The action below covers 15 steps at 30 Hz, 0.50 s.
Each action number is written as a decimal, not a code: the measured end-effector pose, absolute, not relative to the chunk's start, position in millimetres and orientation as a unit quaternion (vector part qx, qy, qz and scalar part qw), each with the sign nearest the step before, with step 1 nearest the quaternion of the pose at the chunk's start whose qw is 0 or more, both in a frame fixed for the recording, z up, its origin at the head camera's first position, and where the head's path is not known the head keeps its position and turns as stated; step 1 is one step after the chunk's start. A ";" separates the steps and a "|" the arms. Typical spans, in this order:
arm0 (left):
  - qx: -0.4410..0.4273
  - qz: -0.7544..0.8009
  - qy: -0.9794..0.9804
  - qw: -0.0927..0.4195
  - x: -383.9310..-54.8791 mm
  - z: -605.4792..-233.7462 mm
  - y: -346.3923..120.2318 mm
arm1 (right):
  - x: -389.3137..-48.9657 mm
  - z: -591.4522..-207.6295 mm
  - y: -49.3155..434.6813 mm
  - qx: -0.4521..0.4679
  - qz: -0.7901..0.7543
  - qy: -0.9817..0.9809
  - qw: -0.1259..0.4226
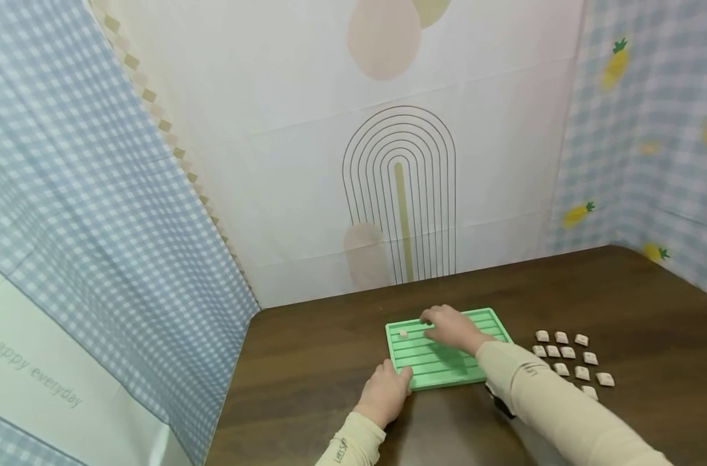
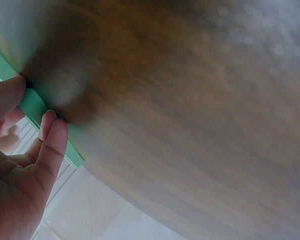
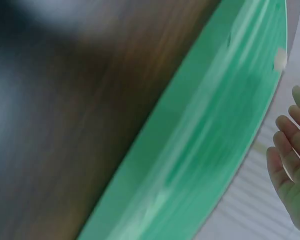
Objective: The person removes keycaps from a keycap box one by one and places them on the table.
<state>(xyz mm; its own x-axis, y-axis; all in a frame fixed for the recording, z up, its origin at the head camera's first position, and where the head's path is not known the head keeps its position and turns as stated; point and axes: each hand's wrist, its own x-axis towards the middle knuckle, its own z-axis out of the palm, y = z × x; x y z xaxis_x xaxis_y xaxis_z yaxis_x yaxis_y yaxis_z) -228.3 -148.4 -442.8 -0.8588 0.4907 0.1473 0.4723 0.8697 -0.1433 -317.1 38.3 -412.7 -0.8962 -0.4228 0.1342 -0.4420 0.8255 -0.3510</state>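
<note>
A green ridged tray (image 1: 441,359) lies on the dark wooden table. My left hand (image 1: 385,391) grips its near left corner; the left wrist view has the thumb and fingers (image 2: 54,142) about the green edge. One small white keycap (image 1: 403,334) sits on the tray near its far left corner, also visible as a blurred white piece (image 3: 280,59) in the right wrist view. Over the tray's far half hovers my right hand (image 1: 451,328), just right of that keycap. Its fingers (image 3: 289,150) are spread and loosely bent, with nothing visible between them.
Several white keycaps (image 1: 568,353) lie loose in rough rows right of the tray, some partly hidden by the right sleeve (image 1: 540,388). A patterned white cloth (image 1: 307,194) hangs behind the table (image 1: 307,349), and a blue checked cloth (image 1: 97,194) hangs on the left.
</note>
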 end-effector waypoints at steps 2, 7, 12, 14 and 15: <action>-0.250 0.055 -0.963 0.086 -226.5 -443.7 -146.9 | -318.5 -420.0 25.8 0.224 0.194 -0.955 0.023; -0.252 0.058 -0.963 0.080 -223.1 -443.6 -144.6 | -318.1 -429.8 3.0 0.221 0.176 -0.958 0.038; -0.253 0.054 -0.963 0.079 -223.9 -442.6 -145.8 | -318.7 -433.8 -9.6 0.224 0.156 -0.960 0.070; -0.252 0.054 -0.962 0.086 -225.9 -441.8 -147.3 | -320.4 -434.5 -13.1 0.224 0.151 -0.959 0.085; -0.252 0.056 -0.962 0.090 -226.8 -441.1 -148.4 | -321.8 -434.9 -14.8 0.226 0.147 -0.959 0.094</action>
